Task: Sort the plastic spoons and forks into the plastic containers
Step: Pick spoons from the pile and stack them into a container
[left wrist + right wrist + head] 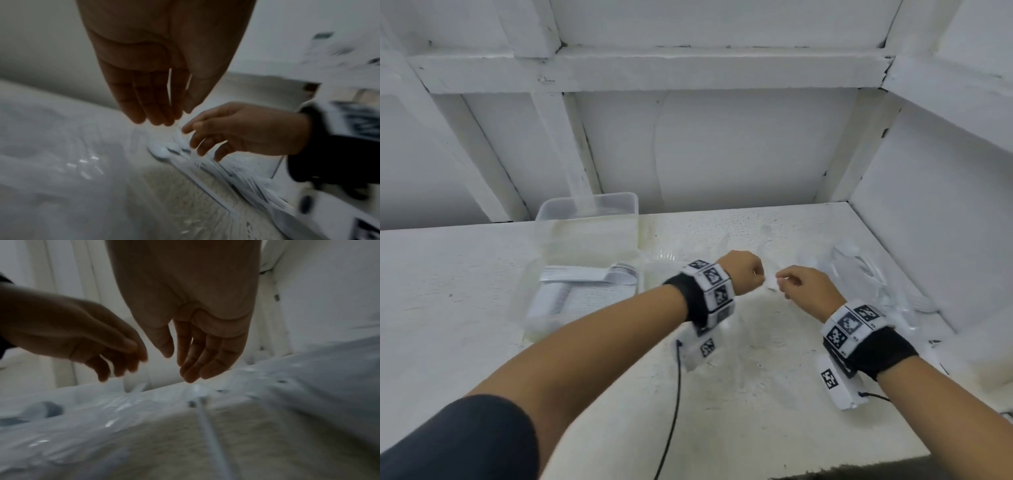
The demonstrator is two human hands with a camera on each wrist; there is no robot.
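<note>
Spoons (162, 150) loose on table (482, 342), both hands' fingers (156, 105) relaxed, holding nothing, no legible writing

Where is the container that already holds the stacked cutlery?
In the head view, the container sits on the table's left part, just left of the left hand.

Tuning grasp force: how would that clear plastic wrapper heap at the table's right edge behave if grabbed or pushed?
The clear plastic wrapper heap looks thin and crumpled, so it is probably floppy and very light. Its glossy highlights suggest a slick surface that may slip from a pinch. Pushed, it would likely bunch up rather than slide whole, perhaps dragging the white cutlery lying against it.
</note>
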